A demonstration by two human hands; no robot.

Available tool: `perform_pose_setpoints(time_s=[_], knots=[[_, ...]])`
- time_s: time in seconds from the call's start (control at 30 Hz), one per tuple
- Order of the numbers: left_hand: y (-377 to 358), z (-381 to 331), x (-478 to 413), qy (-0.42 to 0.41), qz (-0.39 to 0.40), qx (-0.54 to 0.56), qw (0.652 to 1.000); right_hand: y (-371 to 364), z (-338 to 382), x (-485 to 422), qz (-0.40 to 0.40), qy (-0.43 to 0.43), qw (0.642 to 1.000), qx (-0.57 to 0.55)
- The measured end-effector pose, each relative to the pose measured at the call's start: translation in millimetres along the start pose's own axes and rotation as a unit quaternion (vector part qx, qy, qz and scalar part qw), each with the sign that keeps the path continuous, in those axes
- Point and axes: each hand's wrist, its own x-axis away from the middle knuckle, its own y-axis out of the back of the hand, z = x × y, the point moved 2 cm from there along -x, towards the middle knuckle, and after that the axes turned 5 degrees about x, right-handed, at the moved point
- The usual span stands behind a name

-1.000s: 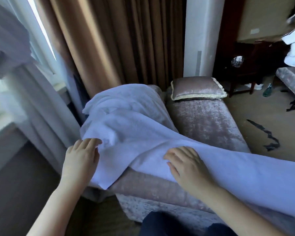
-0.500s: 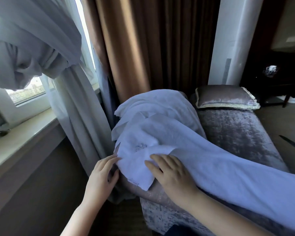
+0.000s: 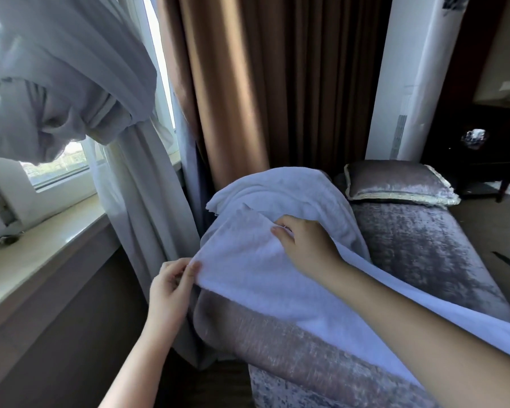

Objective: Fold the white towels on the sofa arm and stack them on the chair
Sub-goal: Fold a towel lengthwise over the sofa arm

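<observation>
A long white towel [image 3: 256, 278] lies draped along the velvet sofa arm [image 3: 265, 340] and runs off to the lower right. My left hand [image 3: 171, 285] pinches its near left corner between thumb and fingers. My right hand [image 3: 304, 245] grips the towel's far edge, fingers curled into the cloth. Behind it a second white towel [image 3: 280, 189] lies bunched over the top of the arm. The chair is not in view.
A grey sheer curtain [image 3: 136, 178] and brown drapes [image 3: 248, 98] hang close on the left and behind. A window sill [image 3: 42, 245] runs along the left. A velvet cushion [image 3: 395, 184] rests on the sofa seat [image 3: 418, 248]. Dark furniture stands at the far right.
Both hands went from lying flat on the towel to gripping it. The left took the near corner; the right moved up to the far edge. The folded-over corner flap is gone.
</observation>
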Motion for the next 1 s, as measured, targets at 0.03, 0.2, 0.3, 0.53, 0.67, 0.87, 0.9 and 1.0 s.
perform_pose_setpoints(time_s=[0.03,0.2,0.3,0.53,0.67,0.87,0.9,1.0], knots=[[4,-2,-5,-0.006,0.004,-0.017,1.000,-4,-2,-7,0.007,-0.015,1.000,0.012],[0,17,-13,-0.015,0.102,-0.252,0.962,-36,-22,-24,0.122,-0.046,0.990,0.050],[0,24,-9,-0.008,0.102,-0.242,0.965,-39,-35,-26,0.129,-0.047,0.990,0.040],[-14,17,-20,0.030,0.092,-0.156,0.983,-40,-49,-45,0.076,0.006,0.995,0.059],[-21,17,-28,0.090,0.094,-0.093,0.987,-44,-44,-40,0.063,0.009,0.995,0.081],[-20,21,-25,0.097,0.073,-0.147,0.982,-13,-39,-1,0.052,0.005,0.989,0.136],[-20,23,-22,0.069,0.064,-0.177,0.980,-3,-40,18,0.031,0.006,0.991,0.131],[-18,21,-5,-0.075,0.005,-0.269,0.960,17,-47,85,-0.017,0.028,0.990,0.138]])
